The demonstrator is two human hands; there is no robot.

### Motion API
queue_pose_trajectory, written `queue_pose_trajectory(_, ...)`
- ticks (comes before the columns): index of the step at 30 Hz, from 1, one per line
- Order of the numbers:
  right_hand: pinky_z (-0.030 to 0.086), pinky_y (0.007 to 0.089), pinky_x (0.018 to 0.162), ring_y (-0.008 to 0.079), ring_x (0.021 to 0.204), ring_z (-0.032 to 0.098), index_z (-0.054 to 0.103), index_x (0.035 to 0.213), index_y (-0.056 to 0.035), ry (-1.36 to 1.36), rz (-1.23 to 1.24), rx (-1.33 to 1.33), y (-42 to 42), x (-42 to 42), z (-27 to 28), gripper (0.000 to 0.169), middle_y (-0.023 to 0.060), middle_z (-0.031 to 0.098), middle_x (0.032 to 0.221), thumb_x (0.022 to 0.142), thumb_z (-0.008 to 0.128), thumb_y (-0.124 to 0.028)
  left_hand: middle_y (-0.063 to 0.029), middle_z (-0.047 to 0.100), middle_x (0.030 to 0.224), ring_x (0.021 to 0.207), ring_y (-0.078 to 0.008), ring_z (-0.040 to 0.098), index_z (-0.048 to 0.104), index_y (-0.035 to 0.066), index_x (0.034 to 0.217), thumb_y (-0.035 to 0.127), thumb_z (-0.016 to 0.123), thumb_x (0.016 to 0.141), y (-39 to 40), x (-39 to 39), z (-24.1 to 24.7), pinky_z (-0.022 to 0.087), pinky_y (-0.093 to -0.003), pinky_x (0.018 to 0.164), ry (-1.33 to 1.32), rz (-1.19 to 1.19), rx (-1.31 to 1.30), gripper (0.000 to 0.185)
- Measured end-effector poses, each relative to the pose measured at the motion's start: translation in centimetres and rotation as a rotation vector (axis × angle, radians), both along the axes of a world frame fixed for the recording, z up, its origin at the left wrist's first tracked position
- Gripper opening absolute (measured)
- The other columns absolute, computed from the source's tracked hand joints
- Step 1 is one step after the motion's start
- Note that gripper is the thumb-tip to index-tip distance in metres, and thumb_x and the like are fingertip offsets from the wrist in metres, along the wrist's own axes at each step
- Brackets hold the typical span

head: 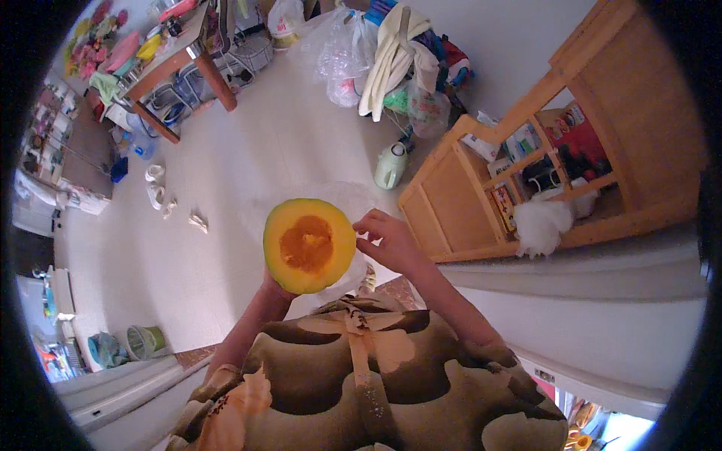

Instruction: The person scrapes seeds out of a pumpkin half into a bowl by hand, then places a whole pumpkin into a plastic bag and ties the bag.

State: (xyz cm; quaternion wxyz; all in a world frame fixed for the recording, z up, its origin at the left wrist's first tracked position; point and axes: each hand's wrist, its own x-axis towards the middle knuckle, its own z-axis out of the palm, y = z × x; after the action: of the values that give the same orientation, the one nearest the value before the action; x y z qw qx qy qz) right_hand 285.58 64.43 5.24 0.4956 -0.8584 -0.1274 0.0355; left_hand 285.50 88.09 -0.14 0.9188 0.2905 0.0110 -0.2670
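A halved pumpkin (344,248) faces up at me, with yellow-orange flesh, a darker orange seed hollow and a thin green rind at the rim. My left hand (277,286) supports it from below at the lower left; its fingers are hidden beneath the fruit. At the right edge of the cut face is my right hand (381,237), thumb and forefinger curled close to the rind. Thin clear plastic film (354,197) spreads behind and below the pumpkin. Whether the right fingertips pinch this film is too faint to tell.
A pale green thermos flask (391,166) stands on the floor beside a wooden cabinet (445,197). Plastic bags (344,62) and draped cloth (389,56) are piled ahead. A table (169,62) is at upper left, shoes (155,186) left, and a waste bin (145,341) lower left.
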Motion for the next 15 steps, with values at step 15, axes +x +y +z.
queue_pose_trajectory(15, 0.049, 0.0300, 0.061, 0.0155, 0.064, 0.060, 0.069, 0.092, -0.0075, 0.050, -0.230, 0.072, -1.5, 18.3, -4.5, 0.018, 0.0070, 0.067, 0.080, 0.082, 0.067, -0.022, -0.0092, 0.049, 0.132, 0.117, -0.0267, 0.052, 0.036, 0.012, 0.137, 0.022, 0.080, 0.066, 5.0, 17.1, 1.2, 0.049, -0.0418, 0.093, -0.252, 0.186, 0.238, 0.084)
